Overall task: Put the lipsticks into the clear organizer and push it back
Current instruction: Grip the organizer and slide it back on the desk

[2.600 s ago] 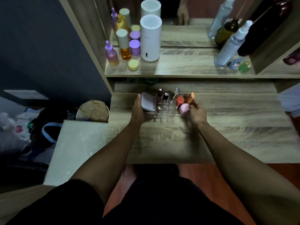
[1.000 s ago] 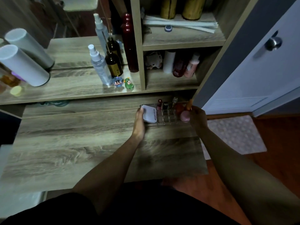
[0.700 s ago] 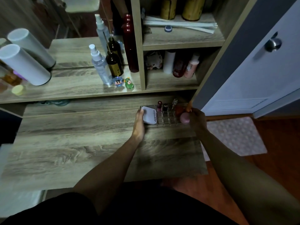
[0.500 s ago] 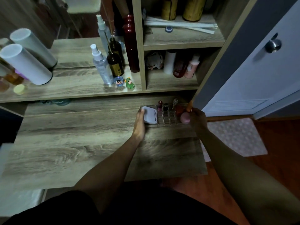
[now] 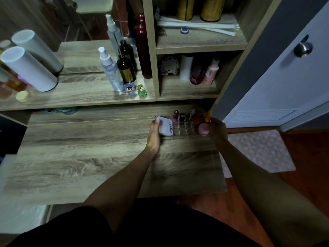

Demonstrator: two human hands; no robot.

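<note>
Two hands, left hand point(image 5: 154, 134) and right hand point(image 5: 217, 130), clamp the clear organizer point(image 5: 183, 128); uneven push could tip lipsticks point(image 5: 175, 116) at desk point(image 5: 89, 157) edge.

Scene is dim overall, with a cool, muted cast. The brightest patch is the pale door point(image 5: 277, 82) at right. The wooden desk point(image 5: 89, 157) shows soft motion blur toward the left edge. Wide-angle distortion bends the shelf uprights. The lower foreground falls into near-black shadow.
</note>
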